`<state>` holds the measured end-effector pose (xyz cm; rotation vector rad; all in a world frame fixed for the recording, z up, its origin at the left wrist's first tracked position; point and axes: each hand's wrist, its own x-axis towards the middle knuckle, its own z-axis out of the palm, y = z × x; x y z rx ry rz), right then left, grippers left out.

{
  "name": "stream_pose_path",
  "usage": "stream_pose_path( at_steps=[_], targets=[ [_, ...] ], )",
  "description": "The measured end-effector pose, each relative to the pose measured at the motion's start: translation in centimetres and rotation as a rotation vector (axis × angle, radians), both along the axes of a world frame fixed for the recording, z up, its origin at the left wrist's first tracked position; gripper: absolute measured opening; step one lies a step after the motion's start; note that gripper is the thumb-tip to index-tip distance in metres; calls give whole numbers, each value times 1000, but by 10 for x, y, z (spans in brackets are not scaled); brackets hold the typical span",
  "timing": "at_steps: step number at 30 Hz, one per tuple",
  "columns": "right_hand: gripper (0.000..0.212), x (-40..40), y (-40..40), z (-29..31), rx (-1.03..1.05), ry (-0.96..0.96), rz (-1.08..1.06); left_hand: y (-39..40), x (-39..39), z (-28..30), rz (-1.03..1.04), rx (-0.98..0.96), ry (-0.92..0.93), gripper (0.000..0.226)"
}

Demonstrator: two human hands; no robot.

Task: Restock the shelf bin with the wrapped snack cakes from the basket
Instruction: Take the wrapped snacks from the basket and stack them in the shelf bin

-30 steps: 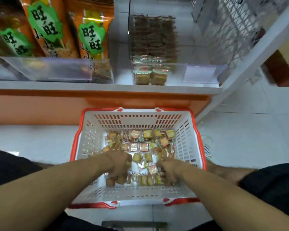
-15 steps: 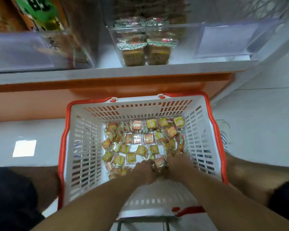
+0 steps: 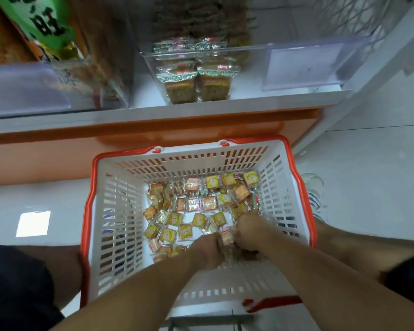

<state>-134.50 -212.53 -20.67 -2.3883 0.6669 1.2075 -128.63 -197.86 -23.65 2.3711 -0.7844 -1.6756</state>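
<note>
A white basket [image 3: 120, 211] with a red rim sits on the floor in front of me, with several wrapped snack cakes [image 3: 194, 204] spread over its bottom. My left hand [image 3: 209, 250] and my right hand [image 3: 251, 231] are both down in the basket near its front right, side by side, fingers curled into the pile of cakes. A cake shows between the two hands; what each palm holds is hidden. Above, a clear shelf bin [image 3: 249, 68] holds a few stacked wrapped cakes [image 3: 196, 84] at its left side.
Large orange snack bags [image 3: 41, 32] fill the shelf's left side behind a clear guard. An orange plinth [image 3: 58, 154] runs under the white shelf edge. My knees flank the basket on the white tiled floor. A white upright post [image 3: 380, 75] stands at right.
Both hands have shifted right and closer together in the basket. The view has moved nearer the shelf and tilted down onto the basket.
</note>
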Motion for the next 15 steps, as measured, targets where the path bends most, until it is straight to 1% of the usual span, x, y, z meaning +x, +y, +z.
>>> stream_pose_path(
  at_steps=[1,4,6,8,9,11,13,15],
  targets=[
    [19,3,-2,8,7,0,-14,0,4,5,30,-22,10,12],
    [23,15,-12,43,36,-40,-31,-1,33,28,103,-35,89,14],
    [21,29,-19,77,77,-84,-44,-3,58,52,149,-51,174,14],
    [17,48,-26,120,124,-76,7,-9,84,86,187,-85,218,12],
    [18,58,-28,145,163,-54,27,-14,96,107,200,-101,220,10],
    [32,73,-33,199,294,-47,4,-25,114,155,224,-145,226,9],
    [39,79,-40,255,394,-148,-18,-34,125,208,231,-230,250,9],
    [37,75,-47,305,457,-323,-83,-34,133,263,261,-361,286,7]
  ],
)
